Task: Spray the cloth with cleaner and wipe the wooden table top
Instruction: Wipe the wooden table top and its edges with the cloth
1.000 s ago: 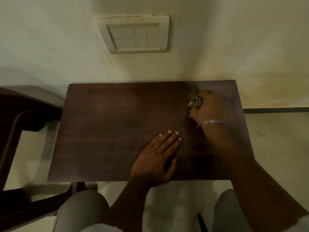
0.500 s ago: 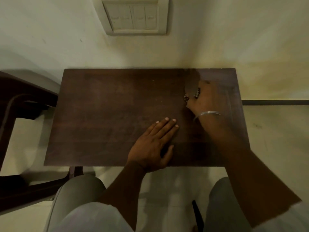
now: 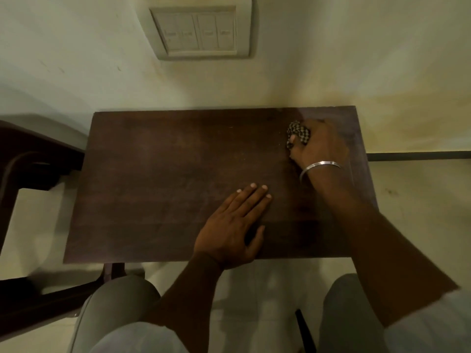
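A dark wooden table top point(image 3: 165, 179) fills the middle of the head view, its far edge against the wall. My right hand point(image 3: 319, 146), with a metal bangle on the wrist, grips a bunched black-and-white checked cloth point(image 3: 298, 133) and presses it on the table near the far right corner. Most of the cloth is hidden under the fingers. My left hand point(image 3: 234, 230) lies flat on the table near the front edge, fingers straight and together. No cleaner bottle is in view.
A dark wooden chair or frame point(image 3: 23, 174) stands to the left of the table. A switch plate point(image 3: 198, 31) is on the wall above. My knees point(image 3: 119, 314) sit below the table's front edge, over a pale floor.
My right hand with the cloth slid a little toward the far edge and back on the right side of the table. The left hand stayed flat in place. The camera shifted slightly.
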